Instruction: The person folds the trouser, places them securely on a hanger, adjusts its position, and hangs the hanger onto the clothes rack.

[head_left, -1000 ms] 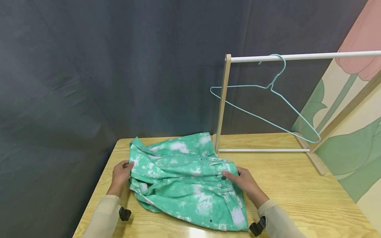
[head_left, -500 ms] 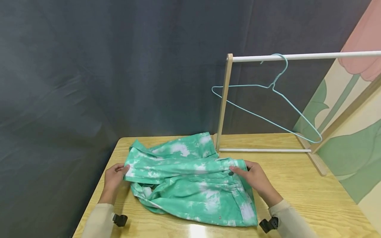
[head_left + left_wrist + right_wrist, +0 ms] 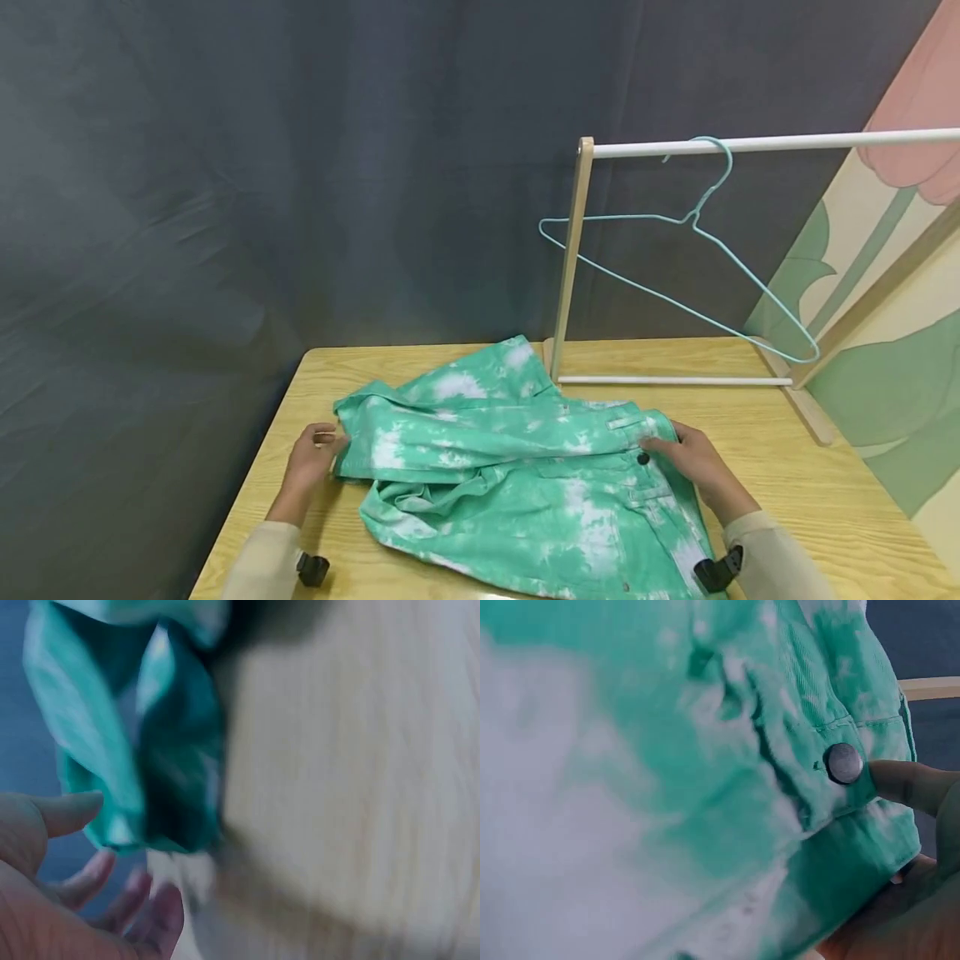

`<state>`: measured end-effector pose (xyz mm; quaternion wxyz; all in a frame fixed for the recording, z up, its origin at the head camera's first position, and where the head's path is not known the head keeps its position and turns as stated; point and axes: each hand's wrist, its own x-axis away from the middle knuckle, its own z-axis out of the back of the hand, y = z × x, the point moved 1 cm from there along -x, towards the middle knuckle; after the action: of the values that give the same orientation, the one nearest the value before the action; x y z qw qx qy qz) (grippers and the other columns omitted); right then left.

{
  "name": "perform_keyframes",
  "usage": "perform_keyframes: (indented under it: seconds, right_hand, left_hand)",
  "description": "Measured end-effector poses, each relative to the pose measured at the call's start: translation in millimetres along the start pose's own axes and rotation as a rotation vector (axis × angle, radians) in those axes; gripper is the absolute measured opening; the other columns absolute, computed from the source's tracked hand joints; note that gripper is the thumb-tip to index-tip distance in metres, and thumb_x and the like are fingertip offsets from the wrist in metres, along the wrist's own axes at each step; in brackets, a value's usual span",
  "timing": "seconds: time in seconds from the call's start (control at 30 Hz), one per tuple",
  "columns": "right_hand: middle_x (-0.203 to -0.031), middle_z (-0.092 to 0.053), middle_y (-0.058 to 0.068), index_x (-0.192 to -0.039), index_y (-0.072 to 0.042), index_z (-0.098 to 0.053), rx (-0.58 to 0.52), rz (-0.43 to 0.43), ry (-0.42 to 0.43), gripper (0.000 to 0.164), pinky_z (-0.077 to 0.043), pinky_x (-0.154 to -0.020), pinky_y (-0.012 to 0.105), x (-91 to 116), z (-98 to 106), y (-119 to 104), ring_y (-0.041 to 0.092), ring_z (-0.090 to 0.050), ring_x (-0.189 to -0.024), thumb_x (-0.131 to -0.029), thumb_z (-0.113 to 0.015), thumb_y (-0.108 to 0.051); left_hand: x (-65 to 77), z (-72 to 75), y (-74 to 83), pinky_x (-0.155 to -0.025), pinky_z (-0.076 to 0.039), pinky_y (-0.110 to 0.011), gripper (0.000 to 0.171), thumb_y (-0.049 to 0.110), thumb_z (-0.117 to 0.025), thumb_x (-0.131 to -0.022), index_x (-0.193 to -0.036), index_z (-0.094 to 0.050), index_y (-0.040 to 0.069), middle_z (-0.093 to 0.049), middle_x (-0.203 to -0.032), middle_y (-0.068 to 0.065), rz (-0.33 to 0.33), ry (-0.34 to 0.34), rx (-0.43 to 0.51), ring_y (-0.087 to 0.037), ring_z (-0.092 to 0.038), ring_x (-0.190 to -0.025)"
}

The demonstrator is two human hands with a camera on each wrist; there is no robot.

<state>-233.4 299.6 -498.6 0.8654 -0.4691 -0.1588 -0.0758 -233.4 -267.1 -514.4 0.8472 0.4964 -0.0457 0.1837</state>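
A green and white tie-dye garment lies bunched across the table; whether it is shorts or a jacket I cannot tell. It has a metal button near its right edge. My right hand grips that edge, thumb on top beside the button, the other fingers underneath and largely hidden. At the opposite end, my left hand is by the garment's open tube-shaped end. The left wrist view is blurred, but the fingers look spread and loosely bent, with no cloth held between them.
Behind the garment stands a wooden rack with a white rail. A light blue wire hanger hangs from the rail. The light wood table meets a dark curtain at the back and left.
The garment has shifted right and toward me with my right hand. My left hand has let go of the tube-shaped end, which it pinched and drew left half a second ago.
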Motion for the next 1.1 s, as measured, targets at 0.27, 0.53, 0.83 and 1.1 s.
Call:
perform_keyframes:
  seconds: [0.27,0.53,0.83,1.1]
  right_hand:
    - [-0.153,-0.032,0.037,-0.153,0.008,-0.025,0.042,0.007,-0.029,0.074,-0.038,-0.107,0.068,-4,-5,9,0.057,-0.034,-0.138,-0.102,-0.055,-0.035]
    - [-0.162,-0.010,0.032,-0.158,0.004,-0.006,-0.134,-0.025,-0.184,0.079,-0.017,-0.115,0.073,-3,1,6,0.054,-0.009,-0.149,-0.101,-0.050,-0.028]
    - [-0.159,-0.028,0.029,-0.156,0.002,-0.023,-0.125,0.022,-0.135,0.082,-0.031,-0.111,0.069,-4,2,9,0.051,-0.027,-0.145,-0.101,-0.052,-0.050]
    - [-0.131,-0.063,0.009,-0.142,-0.003,-0.050,-0.058,0.194,-0.006,0.059,-0.052,-0.095,0.045,6,21,-9,0.002,-0.056,-0.109,-0.100,-0.056,-0.045]
  left_hand:
    - [-16.2,-2.4,-12.4,-0.114,-0.034,-0.060,0.078,0.032,-0.055,-0.101,-0.156,-0.015,-0.007,-0.022,-0.157,-0.033,0.110,-0.101,0.044,-0.050,-0.031,-0.142]
    - [-24.3,-5.9,-15.3,-0.124,-0.016,-0.056,0.075,0.038,-0.058,-0.100,-0.153,-0.028,-0.007,-0.019,-0.162,-0.028,0.191,-0.240,0.275,-0.044,-0.017,-0.151]
    - [-28.7,0.6,-11.9,-0.089,-0.043,-0.033,0.032,0.048,-0.057,-0.099,-0.111,-0.063,0.018,-0.055,-0.106,0.005,0.162,-0.133,0.359,-0.018,-0.049,-0.103]
    - [-21.4,22.6,-9.0,-0.082,-0.046,-0.028,0.035,0.049,-0.058,-0.098,-0.113,-0.061,0.017,-0.055,-0.104,0.011,0.144,0.106,0.367,-0.012,-0.054,-0.097]
